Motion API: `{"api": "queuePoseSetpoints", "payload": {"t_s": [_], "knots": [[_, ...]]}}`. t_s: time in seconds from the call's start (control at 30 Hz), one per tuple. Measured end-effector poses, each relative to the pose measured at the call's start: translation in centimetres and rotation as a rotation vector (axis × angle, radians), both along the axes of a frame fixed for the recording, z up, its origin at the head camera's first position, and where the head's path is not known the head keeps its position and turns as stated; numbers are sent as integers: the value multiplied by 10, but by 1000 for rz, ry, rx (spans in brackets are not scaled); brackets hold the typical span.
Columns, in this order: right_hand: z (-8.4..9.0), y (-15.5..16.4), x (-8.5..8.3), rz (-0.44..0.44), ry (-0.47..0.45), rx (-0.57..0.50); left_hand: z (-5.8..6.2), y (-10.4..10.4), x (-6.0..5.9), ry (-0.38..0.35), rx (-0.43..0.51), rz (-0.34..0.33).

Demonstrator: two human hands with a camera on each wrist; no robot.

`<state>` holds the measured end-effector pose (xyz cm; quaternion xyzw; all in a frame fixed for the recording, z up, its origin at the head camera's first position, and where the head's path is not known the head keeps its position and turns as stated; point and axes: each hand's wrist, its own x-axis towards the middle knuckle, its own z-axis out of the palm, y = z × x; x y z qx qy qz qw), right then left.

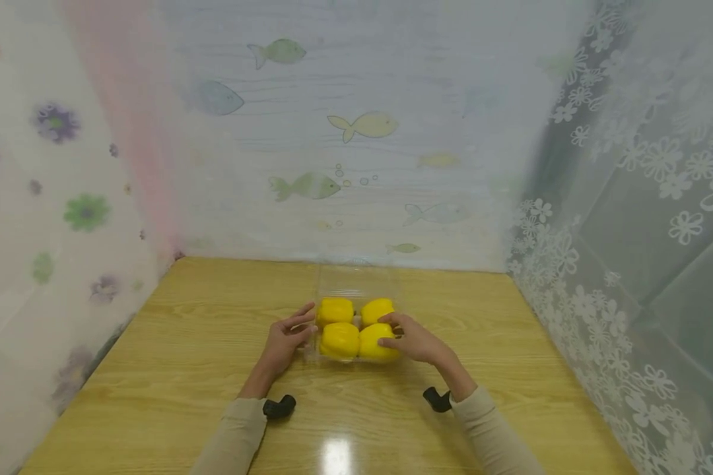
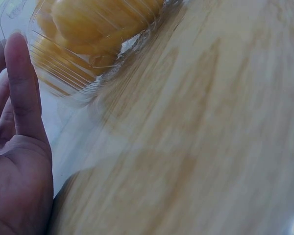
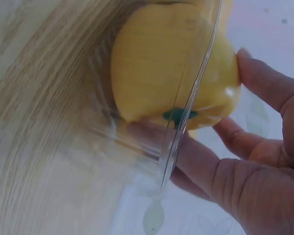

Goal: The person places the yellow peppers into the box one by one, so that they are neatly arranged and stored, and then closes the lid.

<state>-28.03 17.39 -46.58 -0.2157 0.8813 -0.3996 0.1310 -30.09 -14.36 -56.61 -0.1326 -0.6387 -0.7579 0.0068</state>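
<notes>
Several yellow bell peppers point(image 1: 340, 340) sit in two rows inside a clear plastic clamshell box point(image 1: 356, 280), its lid raised at the back. My right hand point(image 1: 412, 336) holds the front right yellow bell pepper point(image 1: 373, 343) between thumb and fingers. In the right wrist view, a finger reaches inside the box wall beside that pepper's green stem point(image 3: 179, 115). At the box's left side, my left hand point(image 1: 285, 340) has its fingers extended. The left wrist view shows a fingertip point(image 2: 17, 41) right at the ribbed plastic wall point(image 2: 73, 73).
The box stands on a wooden table point(image 1: 214, 369). A cloth with printed fish point(image 1: 365, 125) hangs behind, a flowered cloth point(image 1: 86, 211) at the left and a sheer flower-patterned curtain point(image 1: 659, 158) at the right. Black curved pieces point(image 1: 280, 407) are at both wrists.
</notes>
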Motion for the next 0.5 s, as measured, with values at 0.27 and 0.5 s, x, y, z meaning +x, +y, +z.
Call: {"api": "queuePoseSetpoints", "payload": {"t_s": [0.27, 0.5], "knots": [[1, -4, 8, -74, 77, 38, 1, 1, 1, 1, 16, -14], [-2, -2, 7, -54, 122, 52, -1, 0, 0, 10, 13, -17]]}}
